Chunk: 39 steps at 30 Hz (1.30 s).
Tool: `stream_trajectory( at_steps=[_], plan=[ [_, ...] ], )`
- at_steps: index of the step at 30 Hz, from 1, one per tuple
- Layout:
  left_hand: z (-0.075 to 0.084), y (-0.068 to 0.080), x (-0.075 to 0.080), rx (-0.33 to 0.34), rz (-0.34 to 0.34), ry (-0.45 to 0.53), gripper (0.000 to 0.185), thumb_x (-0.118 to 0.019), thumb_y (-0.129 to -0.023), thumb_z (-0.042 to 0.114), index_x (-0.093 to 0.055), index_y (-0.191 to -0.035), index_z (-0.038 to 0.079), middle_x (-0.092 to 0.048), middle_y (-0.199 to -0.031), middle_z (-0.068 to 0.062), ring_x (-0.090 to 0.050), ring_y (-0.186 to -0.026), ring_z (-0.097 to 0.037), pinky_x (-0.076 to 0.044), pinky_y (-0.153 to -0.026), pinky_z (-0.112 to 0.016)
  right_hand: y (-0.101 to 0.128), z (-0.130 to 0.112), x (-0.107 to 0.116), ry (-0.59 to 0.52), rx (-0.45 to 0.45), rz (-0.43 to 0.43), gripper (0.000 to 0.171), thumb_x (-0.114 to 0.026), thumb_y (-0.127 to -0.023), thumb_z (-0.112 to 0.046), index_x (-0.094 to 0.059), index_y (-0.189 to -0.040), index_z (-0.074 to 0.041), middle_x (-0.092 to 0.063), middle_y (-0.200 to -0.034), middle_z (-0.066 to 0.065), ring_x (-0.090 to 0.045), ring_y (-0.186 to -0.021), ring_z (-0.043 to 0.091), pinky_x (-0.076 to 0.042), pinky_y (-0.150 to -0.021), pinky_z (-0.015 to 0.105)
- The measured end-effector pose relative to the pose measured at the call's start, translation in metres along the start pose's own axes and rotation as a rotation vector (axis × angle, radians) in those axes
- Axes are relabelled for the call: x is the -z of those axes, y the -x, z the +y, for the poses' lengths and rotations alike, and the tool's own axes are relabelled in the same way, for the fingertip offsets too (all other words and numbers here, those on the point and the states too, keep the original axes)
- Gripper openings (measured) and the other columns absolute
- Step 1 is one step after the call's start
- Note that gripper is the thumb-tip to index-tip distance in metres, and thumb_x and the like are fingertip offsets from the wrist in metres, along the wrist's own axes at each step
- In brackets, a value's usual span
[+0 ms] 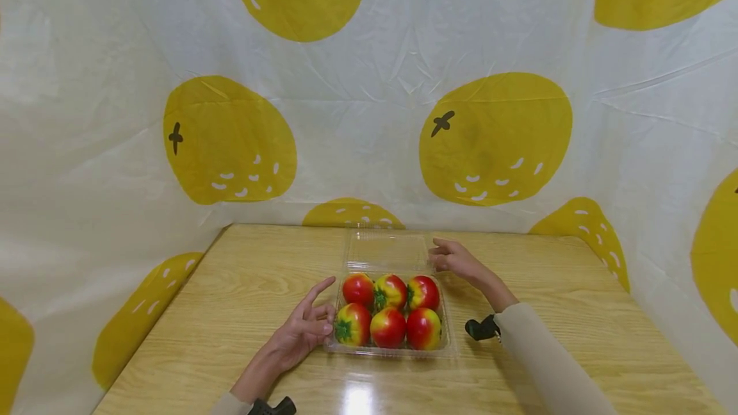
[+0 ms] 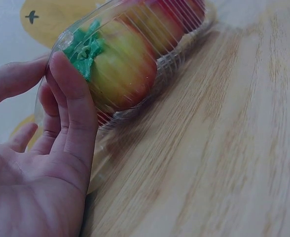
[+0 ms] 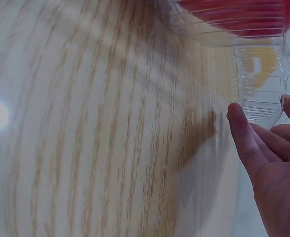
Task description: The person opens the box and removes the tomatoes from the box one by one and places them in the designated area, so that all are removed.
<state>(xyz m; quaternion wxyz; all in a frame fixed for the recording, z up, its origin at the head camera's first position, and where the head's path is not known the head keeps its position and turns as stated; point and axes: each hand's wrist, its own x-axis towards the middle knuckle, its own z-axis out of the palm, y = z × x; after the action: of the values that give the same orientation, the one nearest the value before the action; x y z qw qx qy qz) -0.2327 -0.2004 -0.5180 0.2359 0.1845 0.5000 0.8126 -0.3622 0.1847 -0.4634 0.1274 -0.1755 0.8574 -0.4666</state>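
White cloth printed with big yellow fruit shapes (image 1: 496, 139) hangs behind and to both sides of the pale wooden desk (image 1: 242, 287), which shows a bright glare spot near its front edge. On the middle of the desk stands a clear plastic clamshell box (image 1: 446, 344), its hinged lid (image 1: 387, 250) folded open and lying flat on the desk behind the tray. Six round red-and-yellow tomatoes with green stalks (image 1: 389, 328) fill the tray in two rows of three, touching one another. Beige sleeves cover both forearms, and a small black device sits at each wrist. The left hand (image 1: 305, 328) rests on the desk against the left wall of the box, palm turned inward; its fingers (image 2: 71, 108) lie fairly straight along the ribbed plastic, touching it just beside a tomato's green stalk, and they do not curl round anything, so the hand is released. The right hand (image 1: 455, 261) is at the right rear corner, where the lid joins the tray; its fingers are relaxed and slightly bent, their tips at the edge of the clear lid. From the right wrist view the fingertips (image 3: 243, 133) are just beside the ribbed plastic corner, and whether they actually touch it I cannot tell; nothing is grasped.
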Motion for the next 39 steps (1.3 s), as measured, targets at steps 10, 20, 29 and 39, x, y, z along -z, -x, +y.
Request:
stream_trajectory(
  at_steps=[10, 20, 29, 39],
  plan=[
    [0.003, 0.001, -0.002, 0.011, 0.019, -0.008, 0.097, -0.059, -0.092, -0.005, -0.004, -0.167, 0.023, -0.055, -0.098, 0.004, -0.057, -0.082, -0.009, -0.052, -0.072, -0.022, 0.003, -0.004, 0.001, 0.001, 0.0, 0.005, 0.064, -0.047, -0.105, -0.011, -0.021, -0.156, 0.017, -0.035, -0.155, 0.041, -0.052, -0.135, 0.05, -0.053, -0.106, 0.052],
    [0.004, -0.001, -0.003, 0.003, 0.003, 0.018, 0.101, -0.058, -0.092, -0.007, 0.0, -0.167, 0.027, -0.058, -0.097, 0.004, -0.058, -0.081, -0.008, -0.051, -0.072, -0.022, 0.005, -0.006, 0.005, -0.027, 0.037, 0.001, 0.062, -0.048, -0.105, -0.012, -0.025, -0.154, 0.019, -0.031, -0.156, 0.042, -0.056, -0.13, 0.051, -0.054, -0.104, 0.052],
    [0.005, -0.001, -0.002, -0.01, -0.014, 0.011, 0.096, -0.057, -0.092, -0.007, -0.007, -0.167, 0.026, -0.057, -0.097, 0.004, -0.059, -0.081, -0.008, -0.053, -0.072, -0.022, 0.007, -0.015, 0.014, 0.029, 0.079, 0.03, 0.059, -0.05, -0.105, -0.011, -0.03, -0.151, 0.019, -0.034, -0.153, 0.044, -0.055, -0.129, 0.055, -0.056, -0.1, 0.053],
    [0.005, 0.0, -0.003, 0.01, 0.008, -0.018, 0.095, -0.058, -0.091, -0.006, -0.01, -0.167, 0.025, -0.055, -0.098, 0.002, -0.059, -0.08, -0.009, -0.054, -0.071, -0.023, 0.021, -0.025, 0.026, 0.18, 0.109, 0.086, 0.053, -0.05, -0.108, -0.016, -0.039, -0.152, 0.01, -0.042, -0.153, 0.036, -0.054, -0.133, 0.051, -0.054, -0.102, 0.057]
  ],
)
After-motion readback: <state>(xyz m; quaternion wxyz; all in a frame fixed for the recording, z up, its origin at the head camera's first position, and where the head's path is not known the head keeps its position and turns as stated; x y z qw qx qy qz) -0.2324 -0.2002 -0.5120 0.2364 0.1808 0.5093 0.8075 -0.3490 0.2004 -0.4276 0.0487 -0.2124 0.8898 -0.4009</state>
